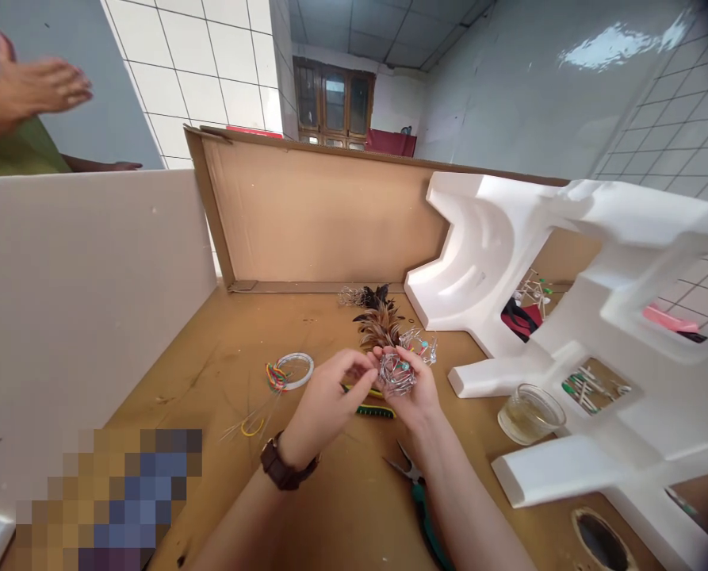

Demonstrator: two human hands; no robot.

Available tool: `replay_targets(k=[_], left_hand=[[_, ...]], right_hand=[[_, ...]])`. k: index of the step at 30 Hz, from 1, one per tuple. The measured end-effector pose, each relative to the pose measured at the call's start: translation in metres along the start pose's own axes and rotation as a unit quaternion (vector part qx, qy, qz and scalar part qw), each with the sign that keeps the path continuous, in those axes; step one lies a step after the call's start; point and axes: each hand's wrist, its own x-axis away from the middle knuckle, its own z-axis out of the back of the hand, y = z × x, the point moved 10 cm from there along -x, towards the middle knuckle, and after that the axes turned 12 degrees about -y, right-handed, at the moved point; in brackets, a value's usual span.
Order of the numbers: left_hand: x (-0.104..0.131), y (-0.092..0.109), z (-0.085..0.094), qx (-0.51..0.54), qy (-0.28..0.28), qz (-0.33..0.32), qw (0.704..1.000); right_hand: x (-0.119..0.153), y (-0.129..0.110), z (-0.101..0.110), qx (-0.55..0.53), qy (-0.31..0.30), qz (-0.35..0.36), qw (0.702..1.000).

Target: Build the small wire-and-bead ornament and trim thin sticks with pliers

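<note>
The right hand (420, 394) grasped a silvery wire ball (397, 375) in its fingers, just nearside of the feathers (380, 325), apparently steadying it for the left hand (338, 390), whose curled fingers' grip could not be told. Teal-handled pliers (419, 497), farther nearside, presumably lay handy.

This looks like a makeshift craft workshop, with pliers (425, 511) and brown feathers (378, 325) at a desk (342, 484) hemmed by cardboard (323, 210) and white foam (472, 305).
</note>
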Motion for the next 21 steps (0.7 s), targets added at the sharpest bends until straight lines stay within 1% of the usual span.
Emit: replay_targets(k=[2,3,5,7,10,12,14,16,17,18,19,21], left_hand=[[-0.001,0.006,-0.017,-0.057,-0.049,-0.004,0.997],[0.0,0.009,-0.023,-0.082,-0.059,-0.008,0.995],[0.0,0.015,-0.03,-0.128,-0.061,-0.018,0.99],[0.0,0.016,-0.034,-0.157,-0.062,-0.021,0.985],[-0.002,0.01,-0.031,-0.144,-0.073,-0.015,0.987],[-0.003,0.004,-0.024,-0.108,-0.075,-0.007,0.991],[-0.003,-0.004,-0.01,-0.065,-0.042,0.006,0.997],[-0.001,-0.012,0.003,-0.02,0.01,0.026,0.999],[0.0,-0.016,0.006,0.001,0.026,0.035,0.999],[0.0,-0.018,0.006,0.015,0.029,0.04,0.999],[0.0,-0.018,0.004,0.021,0.02,0.041,0.999],[-0.002,-0.013,-0.004,0.007,-0.015,0.029,0.999]], right_hand=[[0.002,-0.004,0.001,-0.002,0.014,0.023,1.0],[0.003,-0.006,0.0,0.005,0.017,0.035,0.999],[0.005,-0.009,-0.002,0.033,0.018,0.058,0.998],[0.009,-0.014,-0.004,0.076,0.02,0.077,0.994],[0.013,-0.024,-0.011,0.173,0.006,0.088,0.981],[0.013,-0.03,-0.016,0.261,-0.011,0.079,0.962],[0.012,-0.033,-0.017,0.35,-0.025,0.065,0.934],[0.01,-0.033,-0.017,0.445,-0.034,0.045,0.894],[0.01,-0.032,-0.015,0.501,-0.031,0.032,0.864],[0.01,-0.031,-0.013,0.564,-0.021,0.017,0.825],[0.011,-0.031,-0.011,0.629,-0.004,0.002,0.777],[0.015,-0.032,-0.01,0.738,0.029,-0.017,0.674]])
